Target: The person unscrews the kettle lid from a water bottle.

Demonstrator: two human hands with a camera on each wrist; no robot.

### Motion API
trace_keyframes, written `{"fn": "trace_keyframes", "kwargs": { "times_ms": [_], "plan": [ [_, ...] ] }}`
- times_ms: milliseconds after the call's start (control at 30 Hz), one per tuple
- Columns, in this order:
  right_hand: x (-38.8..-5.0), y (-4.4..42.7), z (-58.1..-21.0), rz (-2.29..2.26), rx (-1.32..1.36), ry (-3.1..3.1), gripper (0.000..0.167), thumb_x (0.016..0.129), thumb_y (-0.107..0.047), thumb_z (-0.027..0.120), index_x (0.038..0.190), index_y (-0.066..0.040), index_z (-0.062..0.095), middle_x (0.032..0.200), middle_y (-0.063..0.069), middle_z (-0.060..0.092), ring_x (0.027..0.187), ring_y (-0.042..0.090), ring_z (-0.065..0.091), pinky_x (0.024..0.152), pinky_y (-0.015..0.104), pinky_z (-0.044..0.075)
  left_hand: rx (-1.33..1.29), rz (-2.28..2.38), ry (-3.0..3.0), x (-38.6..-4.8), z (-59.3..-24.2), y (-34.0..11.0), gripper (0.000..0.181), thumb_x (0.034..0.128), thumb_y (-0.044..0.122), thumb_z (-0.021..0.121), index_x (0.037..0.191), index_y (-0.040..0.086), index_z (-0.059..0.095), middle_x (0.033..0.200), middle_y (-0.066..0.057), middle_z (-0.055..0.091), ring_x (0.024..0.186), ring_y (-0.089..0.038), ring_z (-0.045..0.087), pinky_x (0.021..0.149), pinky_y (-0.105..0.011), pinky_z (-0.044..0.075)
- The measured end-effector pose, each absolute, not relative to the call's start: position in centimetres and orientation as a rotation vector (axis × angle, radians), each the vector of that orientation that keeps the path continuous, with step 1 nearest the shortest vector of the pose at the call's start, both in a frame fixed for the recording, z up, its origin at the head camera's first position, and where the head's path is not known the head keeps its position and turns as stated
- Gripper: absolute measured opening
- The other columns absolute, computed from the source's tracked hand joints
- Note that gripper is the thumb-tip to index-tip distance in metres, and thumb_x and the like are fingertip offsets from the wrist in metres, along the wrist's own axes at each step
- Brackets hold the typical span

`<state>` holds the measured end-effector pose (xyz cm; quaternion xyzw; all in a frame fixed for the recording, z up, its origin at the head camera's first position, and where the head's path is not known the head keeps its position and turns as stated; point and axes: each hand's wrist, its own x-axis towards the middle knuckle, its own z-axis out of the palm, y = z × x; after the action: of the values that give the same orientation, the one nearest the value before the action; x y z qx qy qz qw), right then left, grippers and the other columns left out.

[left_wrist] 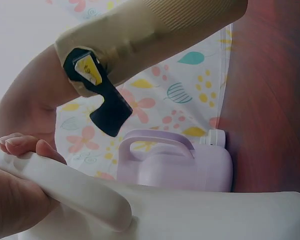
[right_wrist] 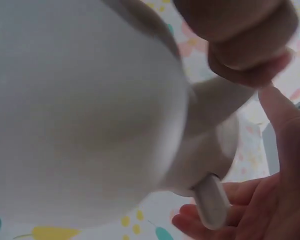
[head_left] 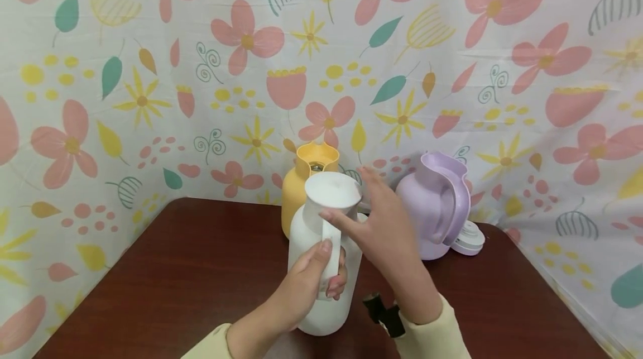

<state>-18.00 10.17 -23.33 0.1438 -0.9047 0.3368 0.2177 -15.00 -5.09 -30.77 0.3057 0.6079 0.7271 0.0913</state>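
A white vacuum jug [head_left: 326, 317] stands upright at the table's near middle in the head view; whether its base touches the table cannot be told. Its handle [head_left: 330, 235] faces me, and my left hand [head_left: 301, 283] grips it with curled fingers. Above, my right hand [head_left: 387, 230] is beside the jug's white top [head_left: 332, 190], thumb and fingers spread around it. In the right wrist view, those fingers are behind a small lever [right_wrist: 211, 202] on the top; contact is unclear. The left wrist view shows the jug's side and the gripped handle [left_wrist: 85, 192] up close.
Behind the white jug stands a yellow vacuum jug [head_left: 291, 202] with its top uncovered. Back right is a lilac jug [head_left: 419, 219], with white round lids [head_left: 469, 239] beside it. They share a dark wooden table [head_left: 201, 269]; a flowered cloth [head_left: 191, 96] hangs behind.
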Motion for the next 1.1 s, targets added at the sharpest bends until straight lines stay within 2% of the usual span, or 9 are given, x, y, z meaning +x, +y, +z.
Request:
{"fn": "trace_keyframes", "kwargs": {
  "times_ms": [133, 400, 833, 1100],
  "plan": [
    [-18.4, 9.4, -23.6, 0.886, 0.348, -2.536, 0.091, 0.083, -0.051, 0.080, 0.152, -0.003, 0.045, 0.159, 0.019, 0.045, 0.149, 0.040, 0.042, 0.119, 0.063, 0.035, 0.917, 2.158, 1.806, -15.0, -30.8, -5.0, 0.048, 0.1135, 0.033, 0.019, 0.098, -0.009, 0.037, 0.070, 0.007, 0.039, 0.062, -0.002, 0.040, 0.066, -0.019, 0.042],
    [-19.6, 9.2, -24.1, 0.963, 0.343, -2.453, 0.075, 0.083, -0.045, 0.083, 0.141, -0.004, 0.060, 0.139, 0.015, 0.066, 0.132, 0.039, 0.058, 0.108, 0.055, 0.046, 0.956, 2.160, 1.777, -15.2, -30.9, -5.0, 0.051, 0.1137, 0.034, 0.019, 0.099, -0.014, 0.032, 0.070, 0.006, 0.038, 0.061, -0.002, 0.038, 0.062, -0.019, 0.039],
    [-20.4, 9.8, -24.3, 1.077, 0.374, -2.458, 0.068, 0.082, -0.037, 0.084, 0.139, -0.008, 0.062, 0.140, 0.014, 0.066, 0.133, 0.037, 0.056, 0.109, 0.054, 0.045, 0.993, 2.155, 1.776, -15.4, -30.9, -5.0, 0.051, 0.1136, 0.032, 0.018, 0.097, -0.014, 0.031, 0.069, 0.004, 0.038, 0.060, -0.003, 0.038, 0.060, -0.020, 0.038],
    [-21.5, 11.1, -24.4, 1.140, 0.522, -2.470, 0.064, 0.084, -0.030, 0.084, 0.142, -0.013, 0.061, 0.144, 0.011, 0.063, 0.138, 0.036, 0.053, 0.112, 0.057, 0.044, 0.999, 2.151, 1.774, -15.5, -30.9, -5.1, 0.052, 0.1136, 0.033, 0.018, 0.097, -0.015, 0.031, 0.069, 0.005, 0.038, 0.060, -0.002, 0.038, 0.060, -0.020, 0.038]
  ]
}}
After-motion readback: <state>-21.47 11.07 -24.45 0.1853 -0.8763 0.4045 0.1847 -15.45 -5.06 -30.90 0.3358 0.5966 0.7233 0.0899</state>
